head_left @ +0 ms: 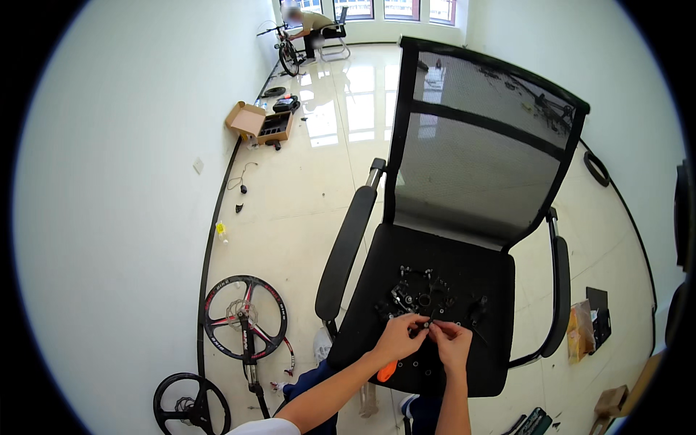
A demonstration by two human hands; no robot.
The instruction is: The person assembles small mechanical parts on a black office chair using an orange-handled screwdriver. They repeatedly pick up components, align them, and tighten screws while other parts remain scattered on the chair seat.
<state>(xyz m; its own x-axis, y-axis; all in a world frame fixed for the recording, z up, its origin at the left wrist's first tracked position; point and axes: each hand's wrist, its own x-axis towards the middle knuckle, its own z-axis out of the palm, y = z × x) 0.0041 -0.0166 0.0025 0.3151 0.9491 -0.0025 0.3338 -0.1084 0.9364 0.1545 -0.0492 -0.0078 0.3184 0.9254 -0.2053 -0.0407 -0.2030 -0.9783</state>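
1. left hand: fingertips pinched nearly together on a small dark part, above the chair seat.
2. right hand: fingertips just beside it, equally near; cannot tell their hold.
3. its long axis seems to point away from the person.
4. dark mechanical parts lie just beyond.

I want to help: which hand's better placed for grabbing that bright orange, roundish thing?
Probably your left hand: the orange thing lies closer to it than to your right hand.

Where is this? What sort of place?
Looks like a makeshift bike workshop: a spoked wheel on the floor, small parts on a chair seat, a person at a bicycle.
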